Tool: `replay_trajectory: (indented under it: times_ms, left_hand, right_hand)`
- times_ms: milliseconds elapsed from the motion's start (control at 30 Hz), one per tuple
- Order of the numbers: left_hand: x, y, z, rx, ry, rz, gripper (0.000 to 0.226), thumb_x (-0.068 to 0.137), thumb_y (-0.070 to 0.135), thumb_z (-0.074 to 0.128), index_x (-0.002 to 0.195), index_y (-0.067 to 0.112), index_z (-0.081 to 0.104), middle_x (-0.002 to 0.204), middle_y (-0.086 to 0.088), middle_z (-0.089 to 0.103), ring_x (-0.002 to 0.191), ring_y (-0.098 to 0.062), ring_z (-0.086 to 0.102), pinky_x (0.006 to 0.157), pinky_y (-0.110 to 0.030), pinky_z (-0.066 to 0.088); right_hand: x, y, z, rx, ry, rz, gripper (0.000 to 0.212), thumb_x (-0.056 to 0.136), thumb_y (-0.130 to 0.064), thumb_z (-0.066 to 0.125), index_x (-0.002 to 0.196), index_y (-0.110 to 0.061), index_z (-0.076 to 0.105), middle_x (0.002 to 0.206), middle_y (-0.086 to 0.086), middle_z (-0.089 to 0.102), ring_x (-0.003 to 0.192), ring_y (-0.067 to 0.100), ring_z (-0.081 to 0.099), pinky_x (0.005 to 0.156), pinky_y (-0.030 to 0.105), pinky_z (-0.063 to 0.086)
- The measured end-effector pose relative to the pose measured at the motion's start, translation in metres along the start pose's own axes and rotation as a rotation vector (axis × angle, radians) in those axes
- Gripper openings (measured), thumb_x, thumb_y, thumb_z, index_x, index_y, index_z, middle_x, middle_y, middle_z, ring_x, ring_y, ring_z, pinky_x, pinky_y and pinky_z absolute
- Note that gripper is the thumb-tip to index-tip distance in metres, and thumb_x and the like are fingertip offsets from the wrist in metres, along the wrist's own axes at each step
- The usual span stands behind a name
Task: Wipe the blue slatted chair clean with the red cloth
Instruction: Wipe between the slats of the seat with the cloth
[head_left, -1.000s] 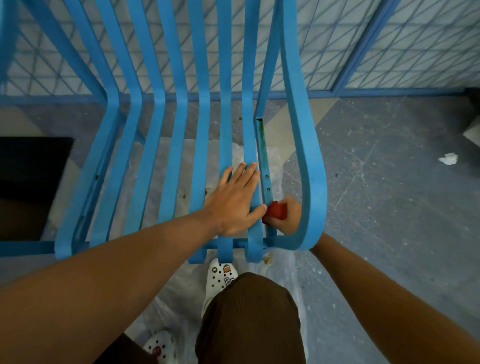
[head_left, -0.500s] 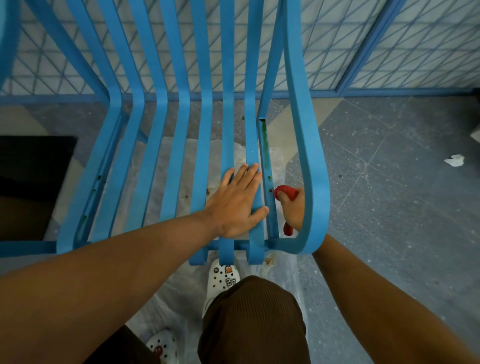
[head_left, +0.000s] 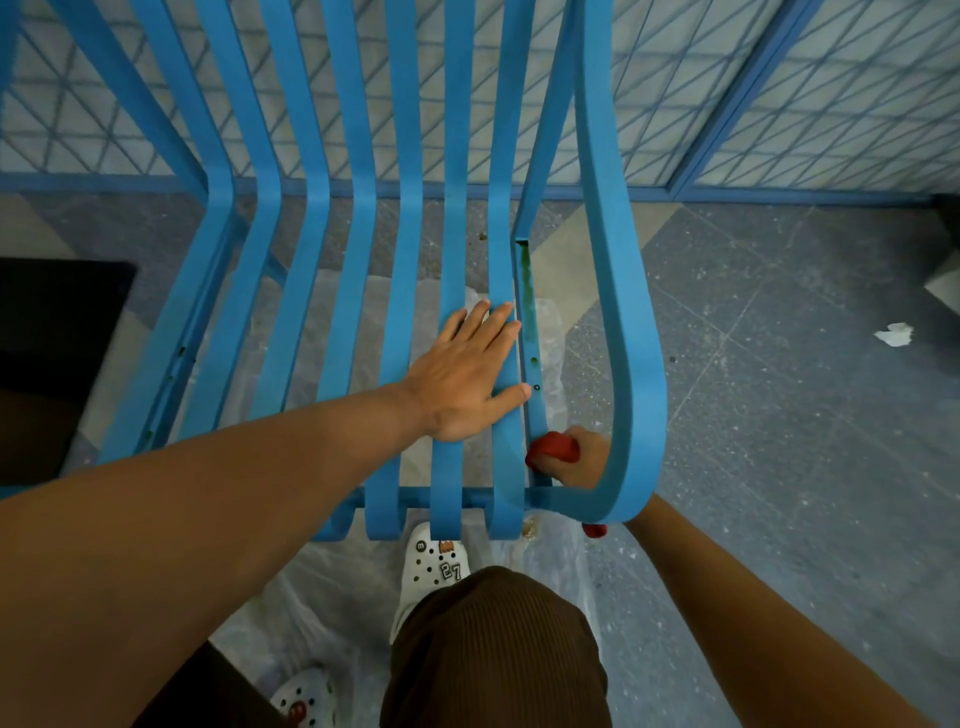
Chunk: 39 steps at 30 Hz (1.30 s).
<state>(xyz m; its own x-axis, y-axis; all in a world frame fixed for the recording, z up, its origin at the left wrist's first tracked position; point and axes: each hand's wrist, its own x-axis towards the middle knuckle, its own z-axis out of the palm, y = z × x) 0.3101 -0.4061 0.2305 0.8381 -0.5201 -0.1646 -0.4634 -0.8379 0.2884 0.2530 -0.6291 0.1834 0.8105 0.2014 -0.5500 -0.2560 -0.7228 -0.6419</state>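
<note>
Head camera looking down: a person's left hand (head_left: 470, 371) is lying flat, fingers straight, on the seat slats of a blue chair (head_left: 631, 322). Their right hand (head_left: 584, 457) is holding a red cloth (head_left: 553, 448) in a closed grip, pressing it against the thin side rail beneath the curved armrest.

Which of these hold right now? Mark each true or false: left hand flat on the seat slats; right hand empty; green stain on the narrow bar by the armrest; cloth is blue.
1. The left hand lies flat on the slats of the blue chair. True.
2. The right hand is empty. False: it grips the red cloth.
3. A green stain marks the narrow bar beside the armrest. True.
4. The cloth is blue. False: it is red.
</note>
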Motion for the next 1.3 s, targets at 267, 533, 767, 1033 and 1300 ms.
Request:
replay_trajectory:
  times_ms: [267, 533, 767, 1033, 1300]
  left_hand:
    - [0.002, -0.001, 0.004, 0.010, 0.008, 0.005, 0.080, 0.102, 0.060, 0.019, 0.162, 0.010, -0.001, 0.170, -0.008, -0.011, 0.156, -0.025, -0.015, 0.126, -0.049, -0.007]
    - [0.003, 0.000, -0.006, -0.005, -0.046, 0.013, 0.081, 0.103, 0.058, 0.021, 0.161, 0.009, -0.003, 0.169, -0.009, -0.014, 0.155, -0.025, -0.018, 0.126, -0.048, -0.009]
    - [0.025, -0.014, -0.021, 0.004, -0.089, 0.019, 0.090, 0.100, 0.065, 0.031, 0.161, 0.010, -0.005, 0.168, -0.009, -0.021, 0.154, -0.026, -0.021, 0.126, -0.043, -0.010]
    - [0.038, -0.018, -0.013, 0.057, -0.029, 0.016, 0.091, 0.098, 0.065, 0.032, 0.161, 0.009, 0.000, 0.170, -0.008, -0.013, 0.155, -0.026, -0.017, 0.127, -0.047, -0.006]
    - [0.041, -0.021, -0.008, 0.030, 0.008, 0.023, 0.092, 0.096, 0.067, 0.032, 0.162, 0.011, 0.001, 0.170, -0.005, -0.011, 0.156, -0.024, -0.016, 0.127, -0.046, -0.007]
  right_hand:
    - [0.039, -0.018, 0.001, 0.240, 0.271, 0.113, 0.015, 0.097, -0.032, 0.068, 0.104, -0.019, 0.063, 0.097, 0.001, 0.066, 0.078, 0.001, 0.058, 0.059, 0.011, 0.037]
    - [0.057, -0.038, -0.002, 0.180, 0.371, 0.100, 0.014, 0.103, -0.040, 0.054, 0.090, -0.035, 0.057, 0.100, 0.003, 0.068, 0.085, 0.014, 0.062, 0.078, 0.030, 0.045]
    - [0.018, -0.018, -0.006, 0.082, 0.184, 0.111, 0.030, 0.101, -0.022, 0.063, 0.102, 0.008, 0.065, 0.089, 0.021, 0.068, 0.065, 0.016, 0.060, 0.050, 0.002, 0.039]
    - [0.022, -0.002, -0.003, 0.028, 0.109, 0.153, 0.037, 0.099, -0.032, 0.065, 0.097, 0.004, 0.067, 0.091, 0.025, 0.071, 0.068, 0.020, 0.061, 0.050, 0.009, 0.043]
    - [0.078, -0.027, -0.014, 0.133, 0.298, 0.121, 0.030, 0.098, -0.037, 0.064, 0.088, -0.009, 0.065, 0.082, 0.011, 0.066, 0.068, 0.020, 0.058, 0.059, 0.029, 0.041]
